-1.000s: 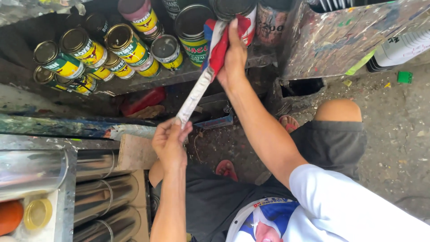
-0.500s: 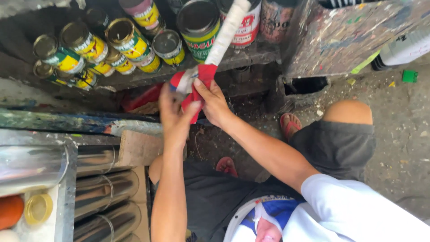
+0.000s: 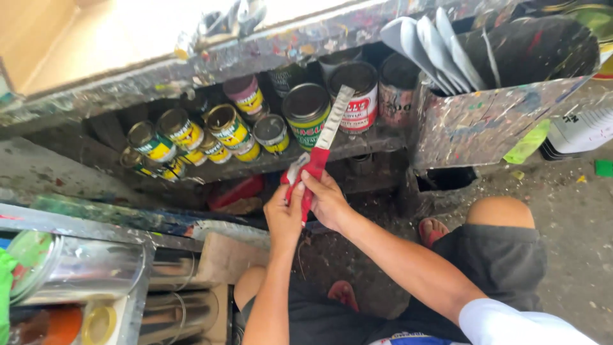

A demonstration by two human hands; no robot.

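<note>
A flat paint-smeared stirring stick [image 3: 334, 119] points up toward a shelf of cans. A red and white rag [image 3: 311, 170] is wrapped around its lower part. My left hand [image 3: 285, 216] grips the bottom end of the stick, touching the rag. Beside it, my right hand [image 3: 327, 199] pinches the rag against the stick. Both hands are close together in front of the shelf, above my knees.
A paint-splattered shelf [image 3: 357, 144] holds several paint cans [image 3: 307, 111], some lying on their sides [image 3: 182, 128]. At right, a spattered box [image 3: 485, 121] holds several flat blades [image 3: 428, 45]. Shiny metal cylinders [image 3: 96, 268] sit lower left. Sandalled feet rest on the dirty concrete floor [image 3: 575, 217].
My right hand slid the rag down the stick from its top end to beside my left hand. The view then tilted up, showing more of the shelf and workbench.
</note>
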